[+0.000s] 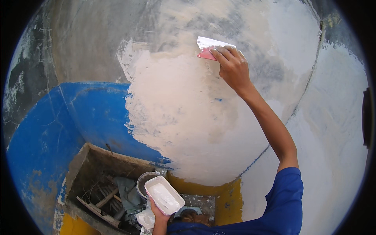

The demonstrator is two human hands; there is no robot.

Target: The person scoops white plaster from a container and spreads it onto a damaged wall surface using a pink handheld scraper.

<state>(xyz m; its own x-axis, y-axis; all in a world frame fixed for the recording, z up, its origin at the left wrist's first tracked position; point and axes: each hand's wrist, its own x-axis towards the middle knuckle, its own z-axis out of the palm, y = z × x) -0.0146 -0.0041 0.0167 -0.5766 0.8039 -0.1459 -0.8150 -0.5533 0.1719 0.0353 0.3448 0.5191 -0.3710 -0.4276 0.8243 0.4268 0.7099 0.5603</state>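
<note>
My right hand [231, 64] is raised at the upper middle of the wall, its fingers closed round a pink putty spreader [206, 53]. White putty coats the spreader's upper part, and some is smeared on my fingers. The spreader lies against or very near the wall; I cannot tell if it touches. Low in front of me, my left hand [157, 211] holds a shallow rectangular tub [164, 194] with white putty inside. A pale putty layer [172, 98] covers the middle of the wall, with grey patches showing through around the spreader.
Blue paint [98, 113] covers the lower left wall, below bare grey plaster [90, 39]. A concrete-edged recess [74, 168] at lower left holds wood pieces [98, 211] and a grey cloth [127, 192]. A round bucket [141, 184] stands behind the tub. A cracked corner line runs down the right.
</note>
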